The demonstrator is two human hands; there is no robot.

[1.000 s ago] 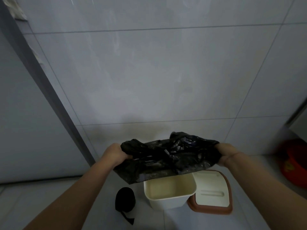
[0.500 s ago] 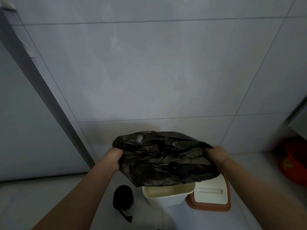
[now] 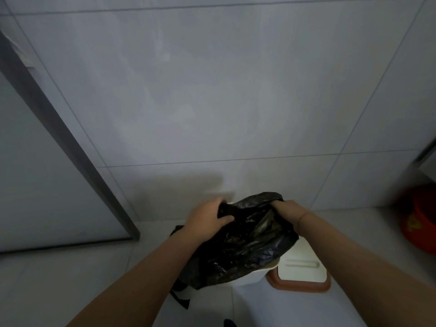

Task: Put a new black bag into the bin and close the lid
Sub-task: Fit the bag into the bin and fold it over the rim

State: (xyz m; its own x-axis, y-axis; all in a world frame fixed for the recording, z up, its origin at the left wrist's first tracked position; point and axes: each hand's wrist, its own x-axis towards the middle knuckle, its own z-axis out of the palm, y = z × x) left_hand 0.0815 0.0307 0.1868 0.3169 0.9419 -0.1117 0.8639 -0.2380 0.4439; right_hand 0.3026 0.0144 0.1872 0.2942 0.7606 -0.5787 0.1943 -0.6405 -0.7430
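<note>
A crumpled black bag (image 3: 245,241) hangs over the cream bin (image 3: 250,278), hiding nearly all of the bin's opening. My left hand (image 3: 207,218) grips the bag's top left edge. At the top right edge, my right hand (image 3: 286,210) is closed on the plastic. The two hands are close together above the bin. The bin's lid (image 3: 300,271), cream with a brown rim, lies flat on the floor just right of the bin.
A black roll of bags (image 3: 180,292) lies on the floor left of the bin, mostly behind my left forearm. A red bucket (image 3: 417,223) stands at the far right. A tiled wall rises behind the bin; a dark door frame (image 3: 61,142) runs down the left.
Both hands have come closer together and lowered the bag onto the bin. The bag now covers the opening that showed before. The camera has tilted and moved nearer.
</note>
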